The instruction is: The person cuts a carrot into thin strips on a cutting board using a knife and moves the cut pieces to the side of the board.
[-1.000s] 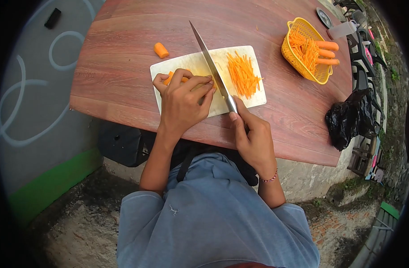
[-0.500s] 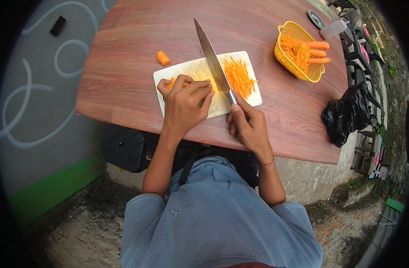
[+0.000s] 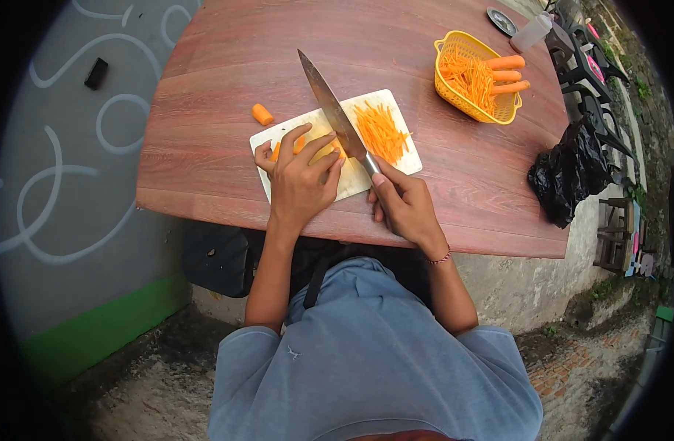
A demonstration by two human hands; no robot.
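Observation:
My left hand presses a piece of carrot down on the white cutting board, fingers curled over it. My right hand grips the handle of a large kitchen knife; the blade lies against the left fingertips and points away up-left. A pile of thin carrot strips lies on the right half of the board. The carrot under my left hand is mostly hidden.
A carrot stub lies on the reddish wooden table left of the board. A yellow basket with carrot strips and whole carrots stands far right. A black plastic bag hangs at the table's right edge.
The knife blade has swung slightly left and sits closer to the left fingers. The head view has shifted, so everything appears a little further left and lower.

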